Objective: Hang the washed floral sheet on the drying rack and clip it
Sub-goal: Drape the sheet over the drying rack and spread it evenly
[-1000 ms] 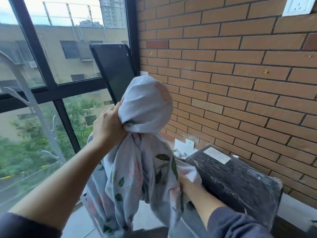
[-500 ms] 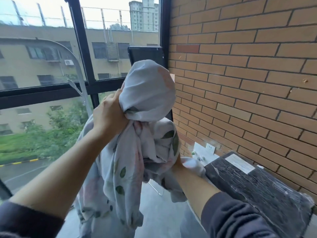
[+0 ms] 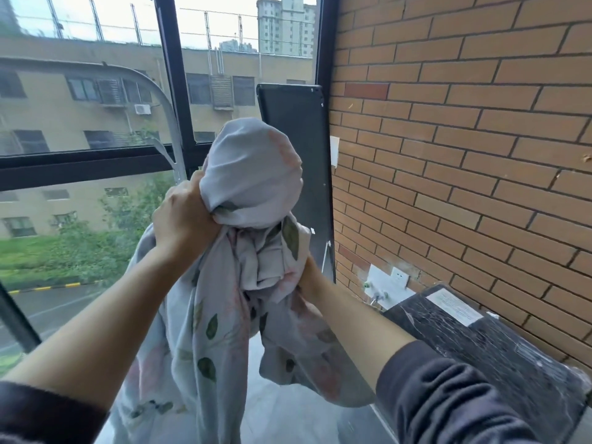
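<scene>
While the left hand (image 3: 184, 219) keeps its fist round the neck of the ballooned sheet (image 3: 253, 174), the right hand (image 3: 309, 277) has climbed from low in the folds to clutch them just beneath.

- Sheet: one, bunched, held in the air, tail hanging; not on the rack.
- Hands: two, both gripping cloth.
- Drying rack (image 3: 165, 110): one, a grey curved bar behind, at left.
- Clips: none in view.
- Judged: still sorting out the bundle; hanging yet to come.

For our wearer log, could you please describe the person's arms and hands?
The left hand and right hand are bare, with no gloves, rings or watch in view. The left sleeve and right sleeve are dark grey, pushed up the forearms.
</scene>
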Tool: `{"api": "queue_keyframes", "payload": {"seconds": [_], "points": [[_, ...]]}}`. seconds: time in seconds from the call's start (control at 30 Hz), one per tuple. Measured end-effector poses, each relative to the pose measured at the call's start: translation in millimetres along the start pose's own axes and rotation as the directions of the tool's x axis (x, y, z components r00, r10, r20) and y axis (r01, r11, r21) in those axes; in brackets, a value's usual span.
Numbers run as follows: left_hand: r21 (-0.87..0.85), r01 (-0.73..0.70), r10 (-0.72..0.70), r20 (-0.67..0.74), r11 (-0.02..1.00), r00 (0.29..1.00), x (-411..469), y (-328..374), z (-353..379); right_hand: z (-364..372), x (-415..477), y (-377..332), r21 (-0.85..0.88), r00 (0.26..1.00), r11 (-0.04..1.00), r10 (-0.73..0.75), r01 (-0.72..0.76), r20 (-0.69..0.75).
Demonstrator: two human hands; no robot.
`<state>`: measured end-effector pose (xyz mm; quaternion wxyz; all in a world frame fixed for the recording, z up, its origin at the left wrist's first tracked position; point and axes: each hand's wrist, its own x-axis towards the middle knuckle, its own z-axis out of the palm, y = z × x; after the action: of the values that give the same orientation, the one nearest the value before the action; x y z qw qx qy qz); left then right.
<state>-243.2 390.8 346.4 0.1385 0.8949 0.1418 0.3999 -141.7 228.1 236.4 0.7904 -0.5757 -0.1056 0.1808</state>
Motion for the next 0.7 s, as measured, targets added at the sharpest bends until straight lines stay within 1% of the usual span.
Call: {"api": "queue_keyframes", "payload": {"seconds": [0.03,0.07,0.13,0.2,0.23,0.27,0.3,0.33,0.37,0.4,0.43,0.47,0.5,0.57,0.63,0.7], "points": [[0.007,-0.001,0.001,-0.005,1.0,1.0,-1.5,-1.6,-2.9,-0.6,-3.2,0.8,0.019,1.0,1.0,-0.011,0.011,0.006],[0.014,-0.004,0.004,-0.007,1.0,1.0,-2.6,-3.4,-4.7,-4.6,-4.1,4.0,0.074,1.0,0.997,-0.006,0.006,-0.009],[0.034,-0.018,0.018,-0.001,0.999,1.0,-5.4,-3.5,-7.0,-12.3,-2.1,14.6,0.146,0.995,0.988,0.06,-0.047,-0.085],[0.051,-0.041,0.04,0.024,0.998,0.999,-10.1,-0.7,-3.7,-21.1,-3.0,26.1,0.127,0.98,0.986,0.126,-0.107,-0.151],[0.057,-0.047,0.045,0.036,0.997,0.998,-12.9,1.7,-1.1,-26.0,-6.2,27.4,0.099,0.978,0.983,0.166,-0.155,-0.125],[0.061,-0.052,0.05,0.043,0.997,0.998,-15.5,4.2,1.0,-33.3,-8.1,32.3,0.08,0.974,0.973,0.22,-0.215,-0.057],[0.067,-0.052,0.049,0.043,0.996,0.998,-17.3,6.9,2.7,-42.3,-15.6,31.4,-0.031,0.964,0.964,0.264,-0.263,0.041],[0.075,-0.053,0.05,0.042,0.996,0.998,-18.1,9.9,4.6,-56.8,-18.1,34.1,-0.209,0.941,0.933,0.319,-0.292,0.11],[0.087,-0.057,0.053,0.047,0.995,0.998,-18.5,13.5,7.0,-77.7,-16.8,40.8,-0.461,0.912,0.848,0.373,-0.261,0.172],[0.099,-0.067,0.061,0.057,0.993,0.996,-18.6,17.1,10.0,-100.9,-13.0,48.3,-0.707,0.889,0.68,0.427,-0.195,0.166],[0.111,-0.08,0.073,0.069,0.991,0.995,-18.3,21.2,14.5,-121.4,-11.5,53.7,-0.852,0.887,0.5,0.45,-0.156,0.101],[0.124,-0.095,0.084,0.086,0.988,0.993,-18.7,25.5,21.0,-140.3,-13.6,57.6,-0.914,0.901,0.376,0.432,-0.152,0.028],[0.133,-0.108,0.094,0.106,0.985,0.99,-19.9,30.4,29.8,-162.0,-12.3,65.8,-0.954,0.908,0.268,0.42,-0.135,-0.01],[0.154,-0.135,0.113,0.147,0.979,0.983,-25.5,40.8,48.6,-195.5,-18.7,75.2,-0.987,0.91,0.096,0.406,-0.128,-0.079],[0.191,-0.167,0.133,0.18,0.967,0.975,-29.2,57.6,79.9,-238.6,-15.3,85.2,-0.987,0.895,-0.008,0.419,-0.162,-0.151],[0.223,-0.178,0.131,0.207,0.958,0.969,-35.5,65.0,93.9,-261.7,-15.3,93.4,-0.984,0.899,-0.061,0.4,-0.169,-0.179]]}}
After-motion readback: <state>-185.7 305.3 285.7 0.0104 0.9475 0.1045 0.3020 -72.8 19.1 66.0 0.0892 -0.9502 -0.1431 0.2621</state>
